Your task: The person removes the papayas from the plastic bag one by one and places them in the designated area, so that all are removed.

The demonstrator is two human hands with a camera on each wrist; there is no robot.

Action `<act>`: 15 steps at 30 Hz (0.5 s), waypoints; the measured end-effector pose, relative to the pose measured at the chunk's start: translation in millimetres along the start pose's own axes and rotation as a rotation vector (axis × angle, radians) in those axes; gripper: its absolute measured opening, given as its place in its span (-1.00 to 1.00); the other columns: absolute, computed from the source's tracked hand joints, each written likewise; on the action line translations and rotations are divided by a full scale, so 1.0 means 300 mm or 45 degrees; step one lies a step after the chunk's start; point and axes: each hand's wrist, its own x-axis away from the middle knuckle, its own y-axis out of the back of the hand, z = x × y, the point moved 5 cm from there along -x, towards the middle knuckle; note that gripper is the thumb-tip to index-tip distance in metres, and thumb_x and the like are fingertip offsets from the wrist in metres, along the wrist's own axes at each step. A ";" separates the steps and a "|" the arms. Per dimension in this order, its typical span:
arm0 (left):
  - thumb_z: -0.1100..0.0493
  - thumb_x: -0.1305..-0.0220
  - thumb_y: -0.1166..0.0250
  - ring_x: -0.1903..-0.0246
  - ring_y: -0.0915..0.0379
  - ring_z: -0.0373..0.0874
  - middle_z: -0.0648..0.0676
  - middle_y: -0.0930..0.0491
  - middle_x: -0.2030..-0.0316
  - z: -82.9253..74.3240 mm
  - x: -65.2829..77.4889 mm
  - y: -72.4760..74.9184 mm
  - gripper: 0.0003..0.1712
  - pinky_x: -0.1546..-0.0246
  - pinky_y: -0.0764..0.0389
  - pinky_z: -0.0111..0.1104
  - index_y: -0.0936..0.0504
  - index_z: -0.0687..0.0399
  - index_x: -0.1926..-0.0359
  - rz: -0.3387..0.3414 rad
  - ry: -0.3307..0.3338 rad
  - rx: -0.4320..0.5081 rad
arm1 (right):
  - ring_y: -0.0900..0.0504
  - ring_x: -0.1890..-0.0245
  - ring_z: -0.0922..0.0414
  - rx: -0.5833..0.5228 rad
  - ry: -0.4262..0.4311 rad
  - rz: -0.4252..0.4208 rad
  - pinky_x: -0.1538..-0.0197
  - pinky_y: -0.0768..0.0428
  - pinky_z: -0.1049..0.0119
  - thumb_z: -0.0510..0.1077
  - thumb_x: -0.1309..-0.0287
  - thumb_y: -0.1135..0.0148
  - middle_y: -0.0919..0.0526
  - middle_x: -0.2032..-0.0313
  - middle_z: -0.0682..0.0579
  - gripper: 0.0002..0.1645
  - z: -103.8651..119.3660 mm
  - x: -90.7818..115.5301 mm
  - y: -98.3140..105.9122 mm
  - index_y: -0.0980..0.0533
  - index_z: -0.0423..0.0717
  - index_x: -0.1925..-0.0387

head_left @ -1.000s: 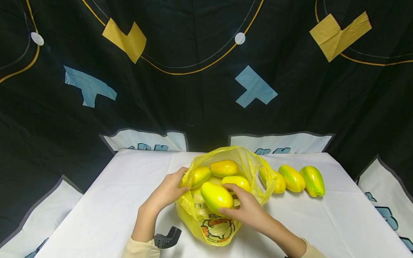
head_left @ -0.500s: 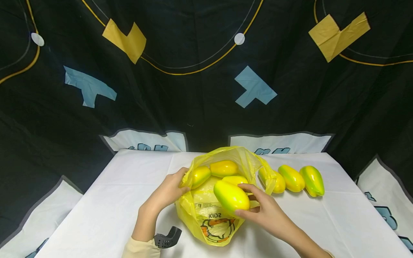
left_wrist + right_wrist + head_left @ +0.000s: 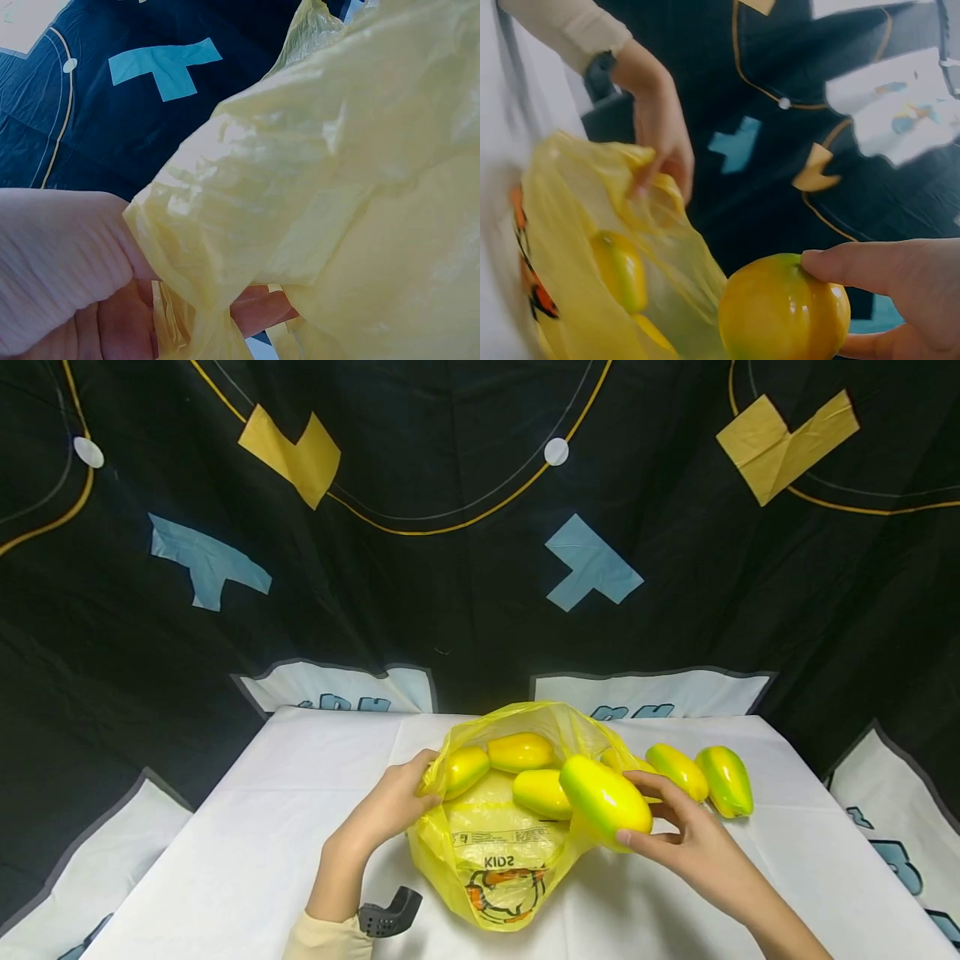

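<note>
Glossy yellow shading to green, the held fruit (image 3: 606, 795) sits in my right hand (image 3: 693, 835), pinched between thumb and fingers, up at the right-hand rim of a yellow plastic bag (image 3: 450, 877); I cannot tell whether the two touch. My left hand (image 3: 397, 797) grips the bag's opposite rim, thin plastic bunched between the fingers. Inside the open bag lie three loose fruits (image 3: 521, 752), and its near side carries dark lettering and an orange drawing (image 3: 507, 893). Beyond my right hand, two yellow-green fruits (image 3: 726, 781) rest on the white desk (image 3: 300, 777), with another partly hidden by the bag's rim. A black cloth (image 3: 450, 602) hangs behind.
</note>
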 end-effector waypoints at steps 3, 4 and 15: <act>0.38 -0.11 -0.36 0.03 -0.51 -0.02 0.08 -0.60 0.01 0.000 0.001 -0.001 -0.43 -0.06 -0.49 -0.07 -0.46 0.13 -0.18 0.001 -0.003 0.005 | -0.49 -0.09 -0.08 0.033 0.025 -0.039 0.13 -0.63 0.32 0.05 -0.08 -0.41 -0.39 -0.22 -0.08 -0.18 -0.008 0.011 0.047 -0.27 0.02 -0.33; 0.38 -0.12 -0.36 0.02 -0.51 -0.02 0.08 -0.60 0.01 0.000 0.001 -0.001 -0.43 -0.07 -0.49 -0.07 -0.46 0.13 -0.18 0.002 -0.002 0.005 | -0.48 -0.09 -0.09 0.038 0.029 -0.049 0.13 -0.62 0.33 0.04 -0.09 -0.41 -0.38 -0.23 -0.08 -0.18 -0.012 0.015 0.061 -0.26 0.01 -0.33; 0.38 -0.13 -0.35 0.03 -0.51 -0.03 0.08 -0.59 0.01 0.002 -0.001 0.000 -0.42 -0.05 -0.51 -0.08 -0.45 0.13 -0.19 0.007 0.010 0.001 | -0.41 -0.16 -0.25 0.201 -0.027 -0.090 0.16 -0.62 0.29 0.06 -0.14 -0.36 -0.33 -0.22 -0.17 -0.12 -0.070 0.029 0.152 -0.17 -0.06 -0.38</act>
